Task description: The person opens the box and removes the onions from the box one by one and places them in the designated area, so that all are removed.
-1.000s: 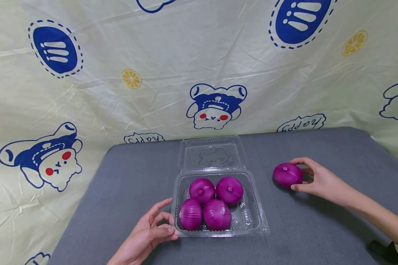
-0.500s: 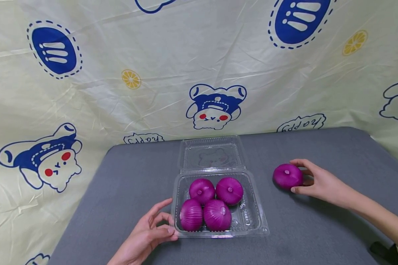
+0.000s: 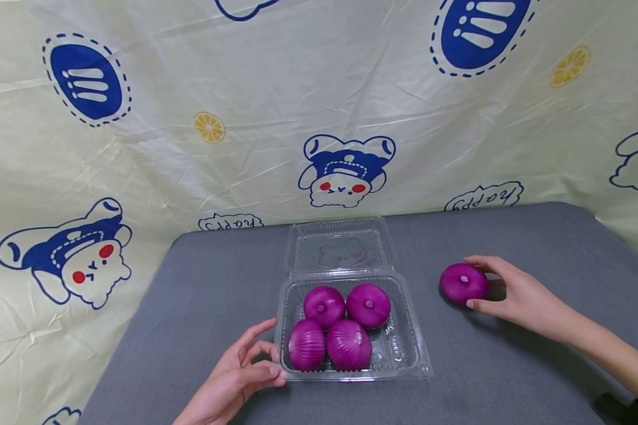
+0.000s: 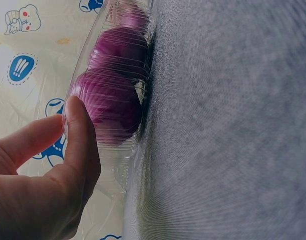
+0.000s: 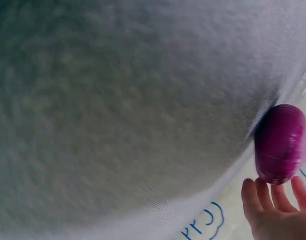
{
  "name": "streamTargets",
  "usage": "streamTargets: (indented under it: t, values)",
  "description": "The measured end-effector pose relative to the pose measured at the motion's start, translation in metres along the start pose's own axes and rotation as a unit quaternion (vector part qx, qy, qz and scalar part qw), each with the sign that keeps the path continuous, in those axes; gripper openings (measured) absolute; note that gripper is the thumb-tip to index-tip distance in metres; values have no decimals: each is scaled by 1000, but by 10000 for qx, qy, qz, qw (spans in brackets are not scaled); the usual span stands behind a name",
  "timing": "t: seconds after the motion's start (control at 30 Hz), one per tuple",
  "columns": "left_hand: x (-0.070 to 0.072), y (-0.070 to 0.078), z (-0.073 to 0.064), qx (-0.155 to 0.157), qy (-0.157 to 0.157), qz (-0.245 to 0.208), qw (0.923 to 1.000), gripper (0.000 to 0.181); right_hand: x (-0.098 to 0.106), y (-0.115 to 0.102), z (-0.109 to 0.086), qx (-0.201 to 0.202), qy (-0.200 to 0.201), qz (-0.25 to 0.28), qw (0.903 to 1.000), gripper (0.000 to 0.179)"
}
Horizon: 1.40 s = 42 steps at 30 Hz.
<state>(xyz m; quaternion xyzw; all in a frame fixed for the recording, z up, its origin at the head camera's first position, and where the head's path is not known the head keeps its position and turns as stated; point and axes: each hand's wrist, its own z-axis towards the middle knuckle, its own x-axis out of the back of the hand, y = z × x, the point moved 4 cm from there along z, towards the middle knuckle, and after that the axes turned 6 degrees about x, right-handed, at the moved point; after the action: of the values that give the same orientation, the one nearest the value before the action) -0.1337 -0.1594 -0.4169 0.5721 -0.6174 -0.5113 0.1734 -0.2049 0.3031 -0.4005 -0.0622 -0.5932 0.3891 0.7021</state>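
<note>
In the head view, a clear plastic clamshell container [image 3: 404,348] sits on the grey cloth with its lid [image 3: 340,245] folded back. Several purple onions [image 3: 349,345] lie together in its base, toward the left. My left hand [image 3: 239,369] pinches the container's near left corner between thumb and fingers; in the left wrist view, the fingertips [image 4: 75,107] are at the rim. To the right of the container, my right hand [image 3: 521,298] holds another purple onion [image 3: 462,283] at its right side, thumb nearer me and index finger beyond. The right wrist view shows fingertips at this onion's [image 5: 281,142] end.
The grey cloth-covered table [image 3: 207,295] extends to both sides of the container. A pale printed curtain [image 3: 255,171] hangs right behind the table's far edge, close to the lid. A dark strap [image 3: 614,407] shows at the right wrist.
The onion at my right hand has turned a little and shifted slightly to the right and nearer me. My left hand and the container stay as they were.
</note>
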Motion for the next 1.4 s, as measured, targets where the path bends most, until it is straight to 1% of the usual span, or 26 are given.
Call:
streamTargets:
  t: [0.2, 0.33, 0.4, 0.5, 0.63, 0.77, 0.9, 1.1, 1.27, 1.4]
  values:
    - [0, 0, 0, -48, -58, -7, 10000, 80, 5, -16, 2, 243, 215, -612, 9976, 71]
    - [0, 0, 0, -58, -74, 9, 10000, 80, 5, -33, 3, 653, 530, -759, 9936, 70]
    - [0, 0, 0, -60, -66, 22, 10000, 80, 4, -43, 4, 896, 660, -748, 9910, 69]
    - [-1, 0, 0, -62, -47, 35, 10000, 80, 0, -58, 5, 1165, 708, -764, 9877, 70]
    - [-1, 0, 0, -58, -30, 22, 10000, 80, -6, -79, 8, 1330, 515, -802, 9865, 71]
    - [0, 0, 0, -53, -39, 32, 10000, 80, -14, -96, 12, 1330, 209, -848, 9873, 69]
    - [1, 0, 0, -69, -73, 44, 9999, 79, -24, -107, 16, 1324, -75, -839, 9876, 67]
    - [1, 1, -1, -156, -149, 166, 9996, 79, -41, -114, 25, 1196, -498, -474, 9904, 64]
    - [1, 1, 0, -140, -139, 155, 9997, 79, -52, -117, 35, 1316, -705, -280, 9884, 60]
    - [0, 2, 0, -115, -116, 120, 9998, 80, -60, -116, 42, 1331, -923, -209, 9866, 59]
